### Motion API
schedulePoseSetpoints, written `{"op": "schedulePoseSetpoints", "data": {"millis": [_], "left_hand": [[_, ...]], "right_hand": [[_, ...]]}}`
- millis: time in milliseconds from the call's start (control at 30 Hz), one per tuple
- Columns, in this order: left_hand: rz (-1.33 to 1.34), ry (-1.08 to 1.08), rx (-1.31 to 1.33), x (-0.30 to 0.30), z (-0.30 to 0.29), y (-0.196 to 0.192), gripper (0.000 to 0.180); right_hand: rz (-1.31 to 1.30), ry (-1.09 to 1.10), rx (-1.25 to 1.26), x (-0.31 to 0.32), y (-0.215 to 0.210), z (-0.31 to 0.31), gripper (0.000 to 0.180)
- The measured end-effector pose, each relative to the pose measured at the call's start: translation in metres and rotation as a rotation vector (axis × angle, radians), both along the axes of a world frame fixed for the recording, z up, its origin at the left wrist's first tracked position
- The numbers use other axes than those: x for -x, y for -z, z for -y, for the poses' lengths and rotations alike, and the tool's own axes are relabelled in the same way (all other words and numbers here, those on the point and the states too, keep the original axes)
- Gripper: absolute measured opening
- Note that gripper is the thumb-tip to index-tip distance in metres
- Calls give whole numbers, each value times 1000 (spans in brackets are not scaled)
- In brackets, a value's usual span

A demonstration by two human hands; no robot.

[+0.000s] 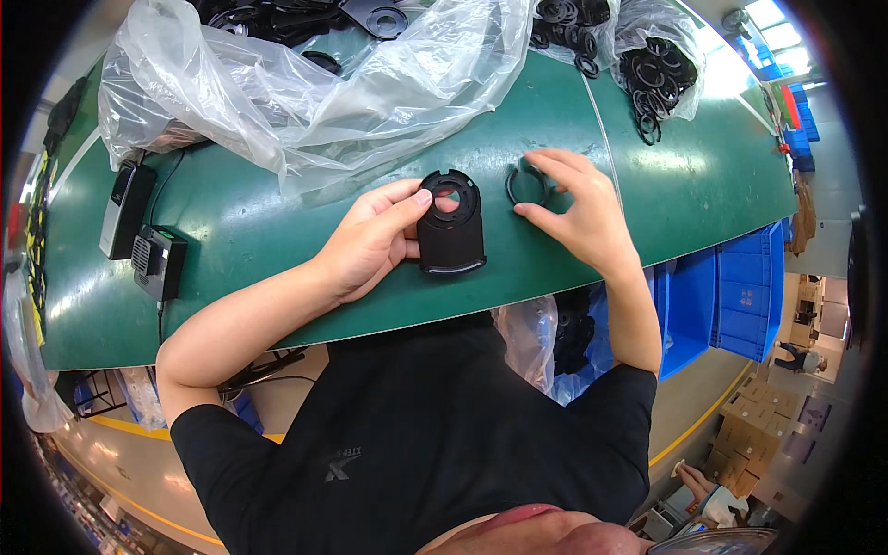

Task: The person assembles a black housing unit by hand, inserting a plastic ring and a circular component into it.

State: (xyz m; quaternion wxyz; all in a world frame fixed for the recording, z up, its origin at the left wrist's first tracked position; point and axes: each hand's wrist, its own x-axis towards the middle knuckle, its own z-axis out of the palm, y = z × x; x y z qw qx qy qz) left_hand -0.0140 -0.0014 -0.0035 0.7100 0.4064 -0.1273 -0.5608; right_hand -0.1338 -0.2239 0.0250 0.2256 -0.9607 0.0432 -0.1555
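Observation:
My left hand (375, 236) grips a flat black plastic housing (451, 242) by its left side. The housing has a round end with a hole, and my thumb lies at that hole's edge; part of my fingers is hidden behind it. To its right, my right hand (583, 203) holds a thin black ring (527, 188) between thumb and fingers. A small gap separates the ring from the housing. Both parts are over the green tabletop (370, 319), near its front edge.
A large clear plastic bag (324, 102) with black parts sprawls across the back. Bags of black rings (659, 74) lie at the far right. Two small black devices (159, 262) with cables stand at left. Blue crates (747, 291) sit below the table's right edge.

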Motion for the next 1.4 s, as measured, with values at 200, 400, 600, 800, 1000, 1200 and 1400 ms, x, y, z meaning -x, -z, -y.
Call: {"op": "schedulePoseSetpoints", "data": {"millis": [200, 400, 600, 800, 1000, 1200, 1400], "left_hand": [[8, 18, 18, 1, 2, -1, 30], [8, 8, -12, 2, 2, -2, 31], [-24, 37, 17, 2, 2, -2, 33], [-22, 39, 27, 1, 1, 1, 34], [-9, 67, 92, 0, -1, 4, 39], [-25, 82, 107, 0, -1, 6, 42], [103, 68, 34, 1, -1, 6, 41]], "right_hand": [[-3, 86, 33, 4, 5, -13, 48], [-26, 82, -145, 4, 1, -13, 50], [113, 5, -696, 6, -3, -36, 49], [245, -88, -395, -6, -2, -58, 49], [244, -101, -170, -14, 0, -69, 51], [249, -92, -131, -15, 1, -72, 51], [271, -160, -43, -17, 4, -72, 50]]}}
